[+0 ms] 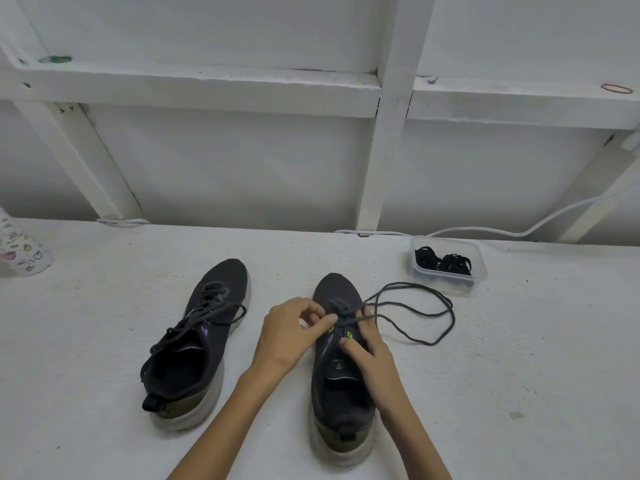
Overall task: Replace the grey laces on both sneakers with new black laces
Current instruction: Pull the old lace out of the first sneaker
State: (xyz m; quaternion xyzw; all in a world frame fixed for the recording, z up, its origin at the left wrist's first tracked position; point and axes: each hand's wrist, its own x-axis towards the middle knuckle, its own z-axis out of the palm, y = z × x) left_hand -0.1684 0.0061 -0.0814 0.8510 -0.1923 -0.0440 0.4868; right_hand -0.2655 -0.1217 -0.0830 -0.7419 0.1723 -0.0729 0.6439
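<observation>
While the left sneaker keeps its grey lace threaded through every row, loose and untied, the right sneaker is well into unlacing, so the task appears to be at an early stage. Both shoes lie on the white surface with heels toward the person and toes away. The left shoe's long axis leans toe-right, and the right shoe's runs almost straight ahead. Over the right shoe's forward eyelets the left hand pinches the grey lace between thumb and forefinger. The right hand lies on the tongue with its fingers extended, steadying the shoe. Freed lace trails in a wide loop to the right. Beyond it a clear container holds the bundled black laces, untouched. What remains, by this reading, is finishing this removal, stripping the left shoe, and threading both anew.
</observation>
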